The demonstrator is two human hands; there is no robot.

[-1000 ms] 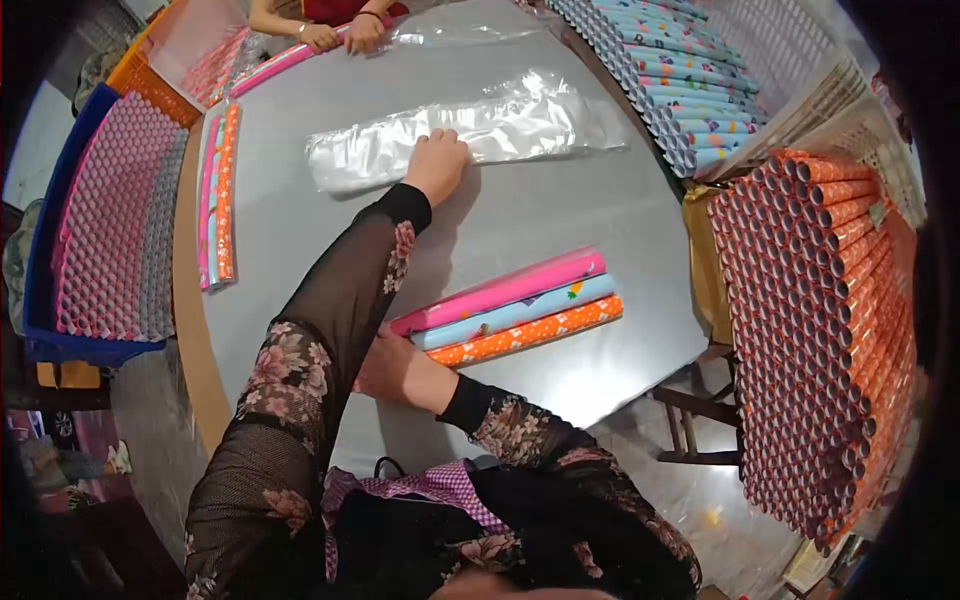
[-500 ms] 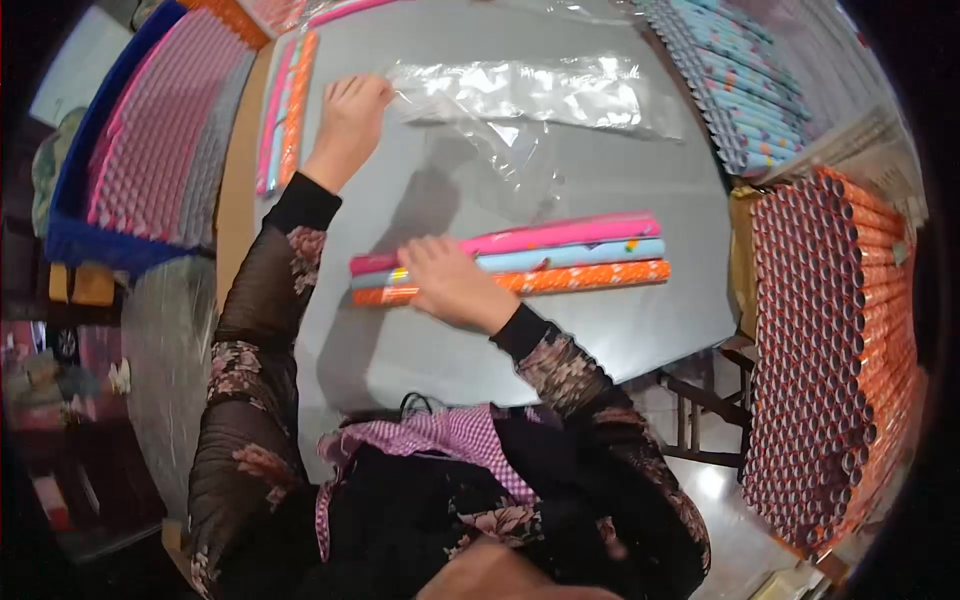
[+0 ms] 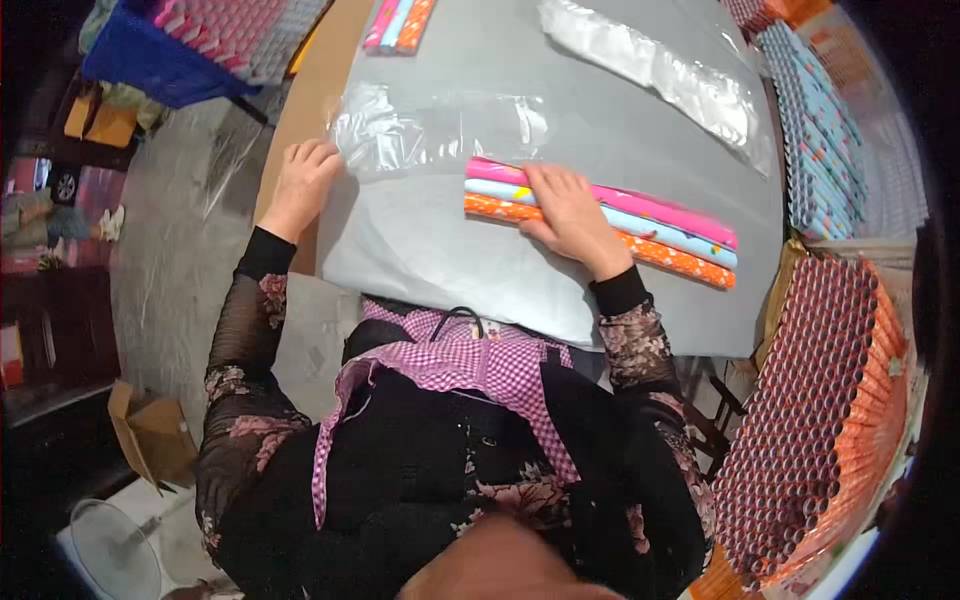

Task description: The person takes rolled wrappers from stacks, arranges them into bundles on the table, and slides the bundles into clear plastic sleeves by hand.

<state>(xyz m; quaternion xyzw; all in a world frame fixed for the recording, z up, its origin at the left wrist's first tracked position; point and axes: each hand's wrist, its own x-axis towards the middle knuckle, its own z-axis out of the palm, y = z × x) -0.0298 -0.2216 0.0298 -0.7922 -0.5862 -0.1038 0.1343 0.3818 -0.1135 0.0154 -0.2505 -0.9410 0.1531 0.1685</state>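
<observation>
Nearest first, beyond the checked apron (image 3: 450, 362) — the right grip (image 3: 582, 222) is closed over three rolls (image 3: 672, 230), fingers laid across them, thumb down by the orange one. The rolls are under that grip on the grey counter (image 3: 440, 225), side by side: pink farthest, pale blue in the middle, orange nearest. They poke out both sides of the hand, and they've swung round, so the ends to the right of the grip now slant in toward the body.

Over to the left grip (image 3: 303, 185), and here's the big change: it has a single clear bag (image 3: 440, 138) by its near left corner, fingertips closed on the edge, and the bag is now spread fairly flat, wrinkled and shiny. It runs from the left grip across toward the end of the rolls; whether the two touch, I can't tell. What that means right now: bag and rolls are close together, one hand on each, and the bag is clear of the others.

Farther out, beyond the right grip, the stack of clear bags (image 3: 655, 70) lies slanting, well apart from that single bag. Beyond the left grip sits another bundle of rolls (image 3: 400, 25) in the same three colours, with the blue bin (image 3: 150, 78) past the counter's edge. Off to the right of the right grip — pale blue tubes (image 3: 820, 140) and a big bank of orange tubes (image 3: 800, 410).
</observation>
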